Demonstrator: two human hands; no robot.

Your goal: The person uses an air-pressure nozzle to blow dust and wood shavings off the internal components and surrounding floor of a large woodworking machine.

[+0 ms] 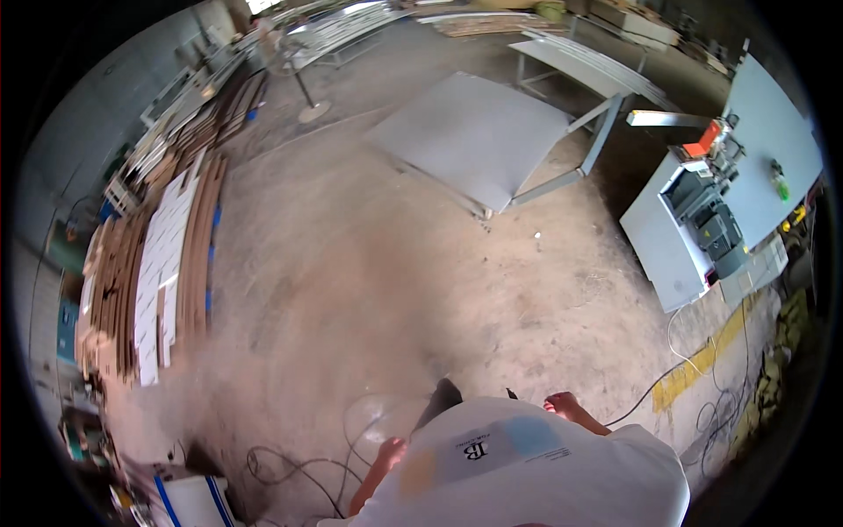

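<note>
My left hand [392, 451] hangs low beside my white shirt [518, 457], above the concrete floor. It is small and blurred here, so its fingers do not show well. My right hand [562, 405] is on the other side of the shirt, with its fingers curled in. What lies inside those fingers, if anything, is hidden. Neither hand touches a bench or a panel. A small dark tip [512, 393] pokes out past the shirt's edge, too little of it to name. One dark trouser leg or shoe [443, 393] reaches forward below me.
A grey panel-topped table [474, 132] stands ahead, with metal frame legs [601, 140] at its right. A workbench with machines [702, 220] is at right. Stacked boards [167, 263] line the left. Cables [303, 465] trail over the floor [334, 281]; a white-and-blue box [195, 501] sits lower left.
</note>
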